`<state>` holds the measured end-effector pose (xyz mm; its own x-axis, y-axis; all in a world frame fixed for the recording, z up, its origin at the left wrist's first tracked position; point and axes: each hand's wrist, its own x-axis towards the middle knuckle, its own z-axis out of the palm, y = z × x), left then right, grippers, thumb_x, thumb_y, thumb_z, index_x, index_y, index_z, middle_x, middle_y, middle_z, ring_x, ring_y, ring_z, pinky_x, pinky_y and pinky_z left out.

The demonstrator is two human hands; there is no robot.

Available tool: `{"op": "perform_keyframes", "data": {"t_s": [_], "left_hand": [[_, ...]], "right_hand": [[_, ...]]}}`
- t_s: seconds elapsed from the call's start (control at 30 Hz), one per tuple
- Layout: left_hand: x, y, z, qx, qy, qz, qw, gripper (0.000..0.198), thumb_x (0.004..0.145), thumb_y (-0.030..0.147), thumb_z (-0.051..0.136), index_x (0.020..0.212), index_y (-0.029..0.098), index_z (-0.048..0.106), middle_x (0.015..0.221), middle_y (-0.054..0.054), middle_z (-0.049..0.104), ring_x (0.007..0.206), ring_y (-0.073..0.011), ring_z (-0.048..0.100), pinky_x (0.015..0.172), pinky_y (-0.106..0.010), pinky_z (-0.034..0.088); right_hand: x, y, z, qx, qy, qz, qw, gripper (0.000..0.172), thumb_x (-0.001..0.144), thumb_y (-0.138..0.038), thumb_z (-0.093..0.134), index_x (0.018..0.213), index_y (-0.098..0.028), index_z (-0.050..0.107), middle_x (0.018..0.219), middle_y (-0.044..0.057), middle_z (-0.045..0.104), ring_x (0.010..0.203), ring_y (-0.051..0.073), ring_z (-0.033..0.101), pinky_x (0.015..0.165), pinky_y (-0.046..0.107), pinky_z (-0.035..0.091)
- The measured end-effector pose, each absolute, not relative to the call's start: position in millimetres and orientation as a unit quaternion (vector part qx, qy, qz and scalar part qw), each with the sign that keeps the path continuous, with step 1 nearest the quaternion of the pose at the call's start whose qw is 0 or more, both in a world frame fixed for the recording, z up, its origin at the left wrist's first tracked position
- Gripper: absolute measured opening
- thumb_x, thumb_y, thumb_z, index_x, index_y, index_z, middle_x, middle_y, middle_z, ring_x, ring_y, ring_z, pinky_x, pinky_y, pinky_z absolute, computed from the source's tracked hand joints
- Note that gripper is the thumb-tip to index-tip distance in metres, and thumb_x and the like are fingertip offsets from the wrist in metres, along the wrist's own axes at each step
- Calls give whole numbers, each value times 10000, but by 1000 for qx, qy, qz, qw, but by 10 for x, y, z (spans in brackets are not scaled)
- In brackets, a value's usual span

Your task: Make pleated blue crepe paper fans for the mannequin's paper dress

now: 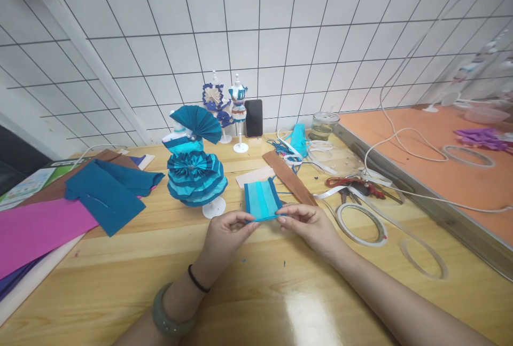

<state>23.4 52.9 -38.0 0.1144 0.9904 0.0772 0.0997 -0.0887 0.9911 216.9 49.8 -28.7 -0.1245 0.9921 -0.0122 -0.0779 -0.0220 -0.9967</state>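
A small striped piece of blue crepe paper (262,199), light turquoise with dark blue side edges, is held up just above the table. My left hand (230,234) pinches its lower left corner between thumb and fingers. At the lower right corner, my right hand (306,226) grips it the same way. Behind it to the left stands a miniature dress form (196,162) dressed in layered blue paper with a pleated fan at the top. Beyond the striped piece, a pale strip of paper (255,176) and a brown strip (289,178) lie on the wood.
Folded teal, pink and brown paper sheets (116,191) cover the left side. Tape rolls (363,224), scissors (356,188) and white ribbon lie at right, near a glass jar (324,124). Two smaller dress forms (239,105) and a phone (254,118) stand by the tiled wall.
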Motion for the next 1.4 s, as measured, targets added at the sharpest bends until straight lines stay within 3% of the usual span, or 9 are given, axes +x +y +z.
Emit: {"op": "perform_keyframes", "data": {"t_s": [0.17,0.33,0.5,0.67,1.2,1.4], "left_hand": [[234,518,-318,585,494,464,446,133,615,263,703,695,157,700,663,-41,711,576,-150,629,548,-219,505],[235,530,-257,609,479,485,406,99,610,258,707,682,193,725,722,-46,718,672,-178,647,640,-257,530],[246,538,-263,552,494,482,468,141,582,264,722,687,169,723,689,-46,712,631,-159,633,603,-237,518],[274,527,-287,494,487,485,533,198,552,273,742,692,139,701,562,-11,671,524,-107,585,540,-200,482],[290,513,-284,526,491,473,508,223,559,306,735,679,137,653,579,-8,655,532,-112,584,526,-207,478],[281,513,-360,538,454,449,550,284,583,267,734,810,145,616,649,-6,655,602,-112,598,574,-208,486]], "right_hand": [[2174,500,-302,-457,-498,550,491,197,592,-303,741,741,-181,701,727,26,675,549,106,570,559,241,462],[2158,511,-287,-464,-490,542,500,216,570,-316,751,728,-178,703,750,38,679,555,114,571,546,245,467],[2145,500,-277,-475,-485,534,504,226,555,-329,756,714,-177,705,749,38,681,551,114,570,545,246,465],[2141,490,-307,-489,-483,534,492,211,594,-325,740,737,-175,699,576,5,651,504,102,555,525,223,438],[2129,489,-304,-492,-508,506,494,276,615,-386,712,763,-168,627,518,-19,585,481,116,559,513,240,447],[2142,486,-300,-488,-525,490,496,269,643,-364,698,812,-165,633,530,-20,583,497,112,543,523,241,433]]}}
